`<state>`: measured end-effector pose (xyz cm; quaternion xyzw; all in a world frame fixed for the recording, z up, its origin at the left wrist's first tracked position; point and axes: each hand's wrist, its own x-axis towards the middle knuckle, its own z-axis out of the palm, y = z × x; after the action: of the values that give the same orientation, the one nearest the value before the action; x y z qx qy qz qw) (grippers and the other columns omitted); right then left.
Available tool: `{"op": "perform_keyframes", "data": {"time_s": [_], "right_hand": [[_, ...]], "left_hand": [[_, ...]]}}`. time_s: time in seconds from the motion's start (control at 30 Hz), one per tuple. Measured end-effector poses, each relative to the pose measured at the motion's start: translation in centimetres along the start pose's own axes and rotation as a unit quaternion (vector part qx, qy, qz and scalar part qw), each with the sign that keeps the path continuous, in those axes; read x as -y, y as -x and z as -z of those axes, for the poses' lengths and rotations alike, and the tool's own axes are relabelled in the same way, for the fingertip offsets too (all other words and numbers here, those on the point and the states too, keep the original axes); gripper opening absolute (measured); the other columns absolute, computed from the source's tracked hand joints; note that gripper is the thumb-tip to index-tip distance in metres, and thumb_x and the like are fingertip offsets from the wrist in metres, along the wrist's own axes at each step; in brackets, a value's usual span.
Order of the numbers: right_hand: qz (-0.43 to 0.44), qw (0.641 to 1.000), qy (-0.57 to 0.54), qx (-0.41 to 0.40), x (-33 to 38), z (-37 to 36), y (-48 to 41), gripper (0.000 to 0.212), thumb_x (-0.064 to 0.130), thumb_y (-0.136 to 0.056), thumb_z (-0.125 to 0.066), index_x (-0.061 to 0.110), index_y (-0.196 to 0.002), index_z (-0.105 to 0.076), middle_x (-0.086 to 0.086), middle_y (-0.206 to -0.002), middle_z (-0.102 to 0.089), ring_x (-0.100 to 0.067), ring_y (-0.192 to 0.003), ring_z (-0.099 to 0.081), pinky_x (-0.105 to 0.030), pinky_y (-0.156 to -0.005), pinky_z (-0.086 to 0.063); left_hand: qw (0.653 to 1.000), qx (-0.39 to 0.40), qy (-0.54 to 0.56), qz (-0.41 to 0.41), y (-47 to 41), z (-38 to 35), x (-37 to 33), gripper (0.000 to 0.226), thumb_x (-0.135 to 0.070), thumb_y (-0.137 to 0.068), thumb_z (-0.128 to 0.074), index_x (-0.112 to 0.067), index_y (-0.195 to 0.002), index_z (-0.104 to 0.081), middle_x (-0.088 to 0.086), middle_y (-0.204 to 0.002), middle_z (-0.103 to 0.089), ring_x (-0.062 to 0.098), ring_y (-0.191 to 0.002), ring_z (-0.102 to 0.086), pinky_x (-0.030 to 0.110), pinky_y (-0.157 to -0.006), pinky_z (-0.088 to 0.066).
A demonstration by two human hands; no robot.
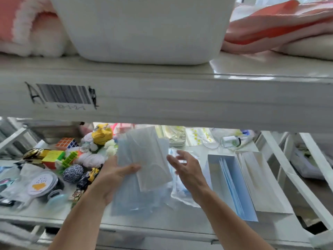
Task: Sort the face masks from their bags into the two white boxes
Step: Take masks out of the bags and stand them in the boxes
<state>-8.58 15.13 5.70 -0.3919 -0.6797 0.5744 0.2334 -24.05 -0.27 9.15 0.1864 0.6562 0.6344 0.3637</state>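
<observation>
Holding a sheaf of pale blue face masks (144,156) upright above the lower shelf (162,224), the left hand (115,175) had its thumb pressed across the front of the stack and its fingers behind it. The right hand (187,170) hovered just beside the masks' right edge, fingers spread wide and gripping nothing.

Under the held masks lay a clear plastic bag (133,204) with more blue masks inside, flat on the shelf near its front edge. A second crumpled clear bag (182,193) lay just to its right, partly under the right forearm.

To the right of the hands stood the two white boxes, side by side and touching. The nearer left box (216,177) was open on top and had blue masks standing on edge inside it. The right box (266,188) held pale, whitish masks, though blur made them hard to read.

On the left part of the shelf sat a jumble of toys: two colour cubes, one far (67,143) and one nearer (52,156), a yellow-headed plush figure (101,134), a black-and-white ball (73,173) and a round white lid (42,184). A small glass jar (230,141) lay on its side at the far right.

Above, an upper shelf (180,98) with a barcode label (64,94) carried a large white tub (144,27) between pink and white folded fabrics (281,24).
</observation>
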Motion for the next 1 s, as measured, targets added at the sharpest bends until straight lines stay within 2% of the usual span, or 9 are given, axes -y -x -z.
{"op": "perform_keyframes", "data": {"time_s": [0.1,0.17,0.33,0.43,0.6,0.7,0.77,0.9,1.0], "right_hand": [[-0.011,0.992,-0.104,0.066,0.2,-0.4,2.1,0.044,0.031,-0.071,-0.087,0.013,-0.108,-0.073,-0.012,-0.100,-0.075,-0.025,-0.088,-0.074,-0.040,-0.078,-0.061],[-0.019,0.976,-0.201,0.081,0.0,0.0,3.2,0.024,0.008,-0.079,-0.080,0.004,-0.102,-0.075,-0.020,-0.096,-0.076,-0.030,-0.084,-0.073,-0.038,-0.071,-0.059],[-0.077,0.930,-0.327,0.148,-0.8,2.4,4.4,0.025,0.007,-0.094,-0.058,-0.008,-0.111,-0.068,-0.021,-0.098,-0.073,-0.025,-0.081,-0.071,-0.032,-0.069,-0.060],[-0.096,0.941,-0.309,0.099,-1.6,3.6,4.6,0.024,0.007,-0.096,-0.056,-0.007,-0.112,-0.068,-0.021,-0.099,-0.073,-0.027,-0.083,-0.069,-0.037,-0.072,-0.057],[-0.081,0.965,-0.246,0.034,-1.6,5.9,4.8,0.015,0.007,-0.092,-0.064,0.004,-0.088,-0.078,-0.020,-0.092,-0.076,-0.033,-0.081,-0.072,-0.049,-0.080,-0.058],[-0.052,0.979,-0.195,0.016,-1.4,6.4,4.8,0.015,0.004,-0.084,-0.073,0.002,-0.098,-0.075,-0.022,-0.097,-0.076,-0.045,-0.095,-0.070,-0.057,-0.088,-0.056],[-0.050,0.980,-0.191,0.039,-1.0,6.3,5.1,0.023,-0.003,-0.079,-0.075,0.000,-0.102,-0.074,-0.021,-0.098,-0.076,-0.042,-0.095,-0.072,-0.052,-0.087,-0.058],[-0.038,0.985,-0.166,0.033,-0.5,7.1,5.8,0.022,-0.007,-0.081,-0.072,0.002,-0.100,-0.076,-0.014,-0.095,-0.078,-0.032,-0.092,-0.075,-0.035,-0.078,-0.061],[-0.030,0.987,-0.155,0.026,-0.3,8.9,6.7,0.020,-0.005,-0.084,-0.068,0.003,-0.101,-0.076,-0.015,-0.099,-0.078,-0.035,-0.097,-0.073,-0.038,-0.081,-0.059]], "left_hand": [[0.995,0.020,0.095,0.025,2.3,-0.7,0.9,0.036,0.002,-0.077,-0.074,0.004,-0.113,-0.069,0.027,-0.108,-0.074,0.044,-0.095,-0.072,0.054,-0.081,-0.060],[0.987,0.032,0.150,0.056,3.4,-1.4,1.8,0.047,-0.002,-0.071,-0.081,0.007,-0.115,-0.068,0.030,-0.114,-0.070,0.045,-0.098,-0.070,0.058,-0.086,-0.057],[0.965,0.080,0.220,0.114,5.3,-2.9,3.9,0.072,-0.011,-0.053,-0.096,0.003,-0.119,-0.068,0.030,-0.119,-0.068,0.042,-0.097,-0.070,0.062,-0.089,-0.054],[0.969,0.066,0.211,0.111,5.4,-3.7,4.4,0.076,-0.010,-0.051,-0.096,0.003,-0.121,-0.067,0.030,-0.118,-0.069,0.041,-0.094,-0.071,0.057,-0.084,-0.058],[0.975,0.062,0.199,0.079,5.4,-4.2,4.1,0.081,-0.022,-0.044,-0.102,0.000,-0.115,-0.071,0.028,-0.116,-0.071,0.042,-0.096,-0.071,0.053,-0.079,-0.061],[0.984,0.033,0.166,0.057,5.6,-4.7,3.7,0.058,-0.012,-0.061,-0.091,0.002,-0.113,-0.070,0.027,-0.110,-0.073,0.042,-0.093,-0.073,0.054,-0.080,-0.060],[0.988,0.018,0.144,0.046,5.7,-5.1,3.6,0.044,-0.004,-0.068,-0.080,0.002,-0.111,-0.070,0.026,-0.107,-0.074,0.042,-0.091,-0.073,0.054,-0.080,-0.060],[0.988,-0.003,0.147,0.054,5.4,-4.9,3.8,0.049,-0.007,-0.069,-0.079,0.000,-0.116,-0.067,0.025,-0.106,-0.074,0.041,-0.087,-0.074,0.051,-0.076,-0.061],[0.988,-0.011,0.144,0.055,4.8,-4.5,4.2,0.043,-0.005,-0.073,-0.076,0.003,-0.115,-0.066,0.027,-0.101,-0.075,0.039,-0.078,-0.074,0.047,-0.066,-0.062]]}}
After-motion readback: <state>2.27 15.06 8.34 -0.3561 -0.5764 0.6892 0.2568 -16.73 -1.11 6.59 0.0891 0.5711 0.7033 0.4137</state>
